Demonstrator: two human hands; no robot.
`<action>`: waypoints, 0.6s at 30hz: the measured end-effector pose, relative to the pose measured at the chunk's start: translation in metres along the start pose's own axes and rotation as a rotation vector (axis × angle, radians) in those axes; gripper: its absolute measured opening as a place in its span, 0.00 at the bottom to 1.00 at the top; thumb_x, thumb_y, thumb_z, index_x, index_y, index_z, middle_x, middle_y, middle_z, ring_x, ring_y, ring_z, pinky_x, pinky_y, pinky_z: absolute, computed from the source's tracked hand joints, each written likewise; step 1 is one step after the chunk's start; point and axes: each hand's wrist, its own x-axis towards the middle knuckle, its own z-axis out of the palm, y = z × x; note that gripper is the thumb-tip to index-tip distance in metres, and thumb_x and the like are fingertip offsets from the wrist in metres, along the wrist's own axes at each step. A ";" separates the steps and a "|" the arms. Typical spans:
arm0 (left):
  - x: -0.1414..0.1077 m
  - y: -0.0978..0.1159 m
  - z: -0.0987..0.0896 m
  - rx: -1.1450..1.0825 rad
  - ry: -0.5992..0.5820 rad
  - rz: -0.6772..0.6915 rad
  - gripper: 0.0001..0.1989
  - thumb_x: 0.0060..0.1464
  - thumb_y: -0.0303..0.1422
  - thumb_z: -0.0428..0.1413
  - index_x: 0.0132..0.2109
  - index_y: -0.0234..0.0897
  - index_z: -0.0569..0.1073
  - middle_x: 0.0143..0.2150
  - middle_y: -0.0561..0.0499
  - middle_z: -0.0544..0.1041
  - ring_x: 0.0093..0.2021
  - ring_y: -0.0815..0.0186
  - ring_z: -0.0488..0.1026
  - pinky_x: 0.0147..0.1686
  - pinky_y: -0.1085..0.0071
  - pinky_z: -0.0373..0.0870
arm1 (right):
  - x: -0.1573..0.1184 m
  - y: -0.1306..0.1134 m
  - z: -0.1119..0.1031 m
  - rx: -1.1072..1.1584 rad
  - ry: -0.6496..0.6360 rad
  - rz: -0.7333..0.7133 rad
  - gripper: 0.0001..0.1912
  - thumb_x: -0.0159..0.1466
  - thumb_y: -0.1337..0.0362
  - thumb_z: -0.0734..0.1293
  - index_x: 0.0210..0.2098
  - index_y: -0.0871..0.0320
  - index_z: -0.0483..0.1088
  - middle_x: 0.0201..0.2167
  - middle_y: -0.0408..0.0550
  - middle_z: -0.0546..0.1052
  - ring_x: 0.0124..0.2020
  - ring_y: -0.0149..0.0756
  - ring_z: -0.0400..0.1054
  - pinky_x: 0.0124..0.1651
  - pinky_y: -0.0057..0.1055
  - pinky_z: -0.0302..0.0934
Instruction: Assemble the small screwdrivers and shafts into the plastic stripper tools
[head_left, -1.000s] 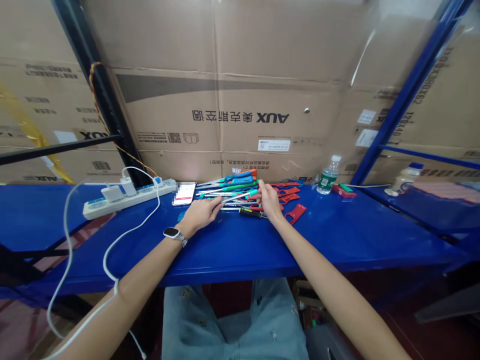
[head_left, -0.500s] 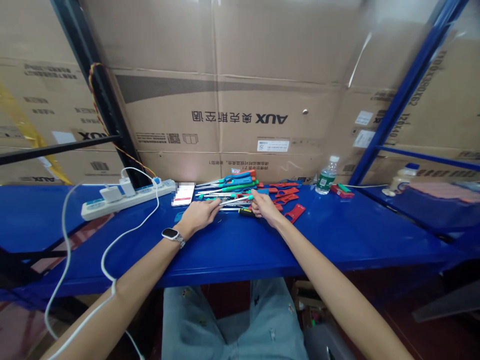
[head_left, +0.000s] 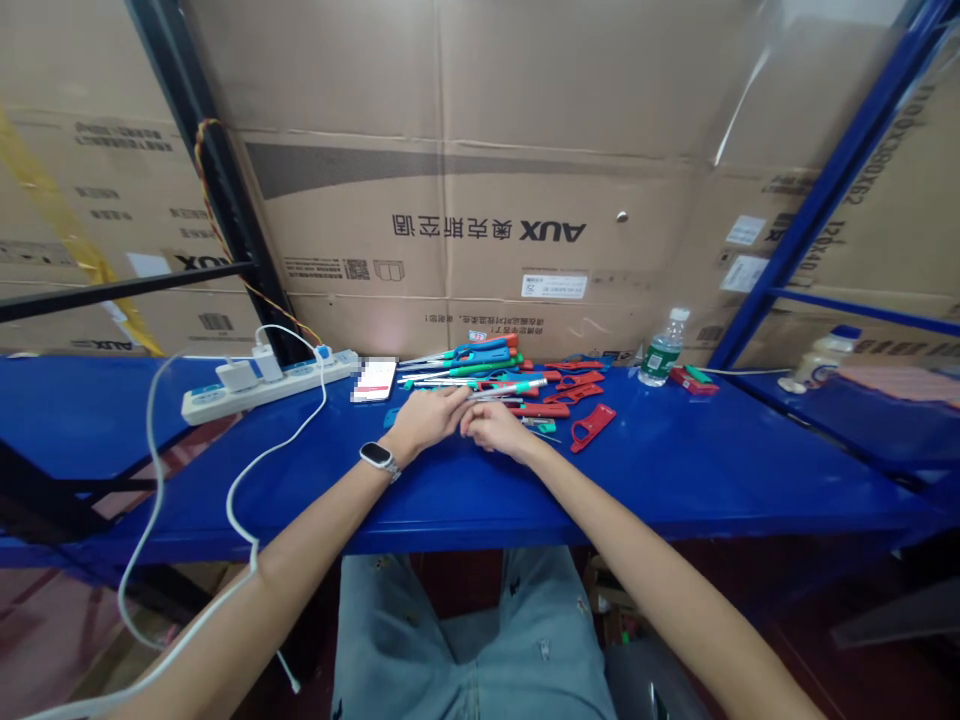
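Note:
My left hand, a watch on its wrist, is closed on a slim silver rod. The rod slants up to the right from the fingers and has a teal part near its far end. Against its fingertips sits my right hand, fingers curled in a pinch; whatever is between them is hidden. Just behind both hands lies a pile of screwdriver-like tools with green handles, blue handles and long thin shafts. Right of the pile are red plastic pieces with ring-shaped ends.
A white power strip with plugs and a trailing white cable lies left, beside a phone. A water bottle and a small red box stand right. Cardboard boxes wall off the back of the blue table.
My right hand has moved left from the rod's green-tipped end to my left fingertips. The rod now sticks out to the right past my right hand. The view has shifted slightly.

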 end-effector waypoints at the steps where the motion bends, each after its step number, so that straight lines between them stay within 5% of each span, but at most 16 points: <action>1: 0.001 0.001 0.000 -0.004 0.017 -0.017 0.16 0.72 0.39 0.42 0.51 0.40 0.72 0.46 0.42 0.81 0.43 0.55 0.79 0.38 0.67 0.67 | 0.001 0.001 0.003 -0.007 -0.007 0.009 0.09 0.45 0.67 0.72 0.19 0.56 0.67 0.11 0.34 0.62 0.13 0.24 0.51 0.16 0.23 0.41; 4: 0.000 0.000 0.001 0.003 0.010 -0.031 0.16 0.73 0.39 0.42 0.52 0.40 0.72 0.46 0.42 0.81 0.42 0.55 0.79 0.38 0.67 0.67 | 0.000 -0.002 0.000 0.011 0.017 0.018 0.07 0.49 0.62 0.70 0.23 0.56 0.69 0.11 0.33 0.59 0.13 0.24 0.48 0.17 0.24 0.39; 9: -0.004 -0.004 0.001 -0.006 0.036 -0.002 0.18 0.74 0.41 0.41 0.50 0.39 0.72 0.44 0.43 0.82 0.40 0.55 0.79 0.36 0.67 0.66 | -0.007 -0.011 -0.013 0.060 0.084 -0.031 0.18 0.52 0.48 0.72 0.27 0.55 0.66 0.14 0.37 0.65 0.15 0.28 0.57 0.16 0.25 0.46; 13: -0.005 -0.009 0.003 -0.032 0.093 0.012 0.17 0.73 0.41 0.41 0.48 0.40 0.72 0.41 0.44 0.82 0.38 0.56 0.79 0.34 0.68 0.65 | -0.008 -0.017 -0.016 0.153 0.259 -0.193 0.20 0.51 0.50 0.74 0.38 0.52 0.69 0.18 0.34 0.66 0.17 0.27 0.56 0.17 0.23 0.48; 18: -0.007 -0.008 0.003 -0.016 0.057 0.034 0.17 0.73 0.40 0.42 0.49 0.39 0.72 0.40 0.43 0.82 0.38 0.54 0.80 0.35 0.67 0.67 | -0.005 -0.011 -0.011 0.070 0.247 -0.208 0.23 0.48 0.46 0.78 0.27 0.56 0.70 0.18 0.37 0.67 0.17 0.25 0.53 0.16 0.25 0.46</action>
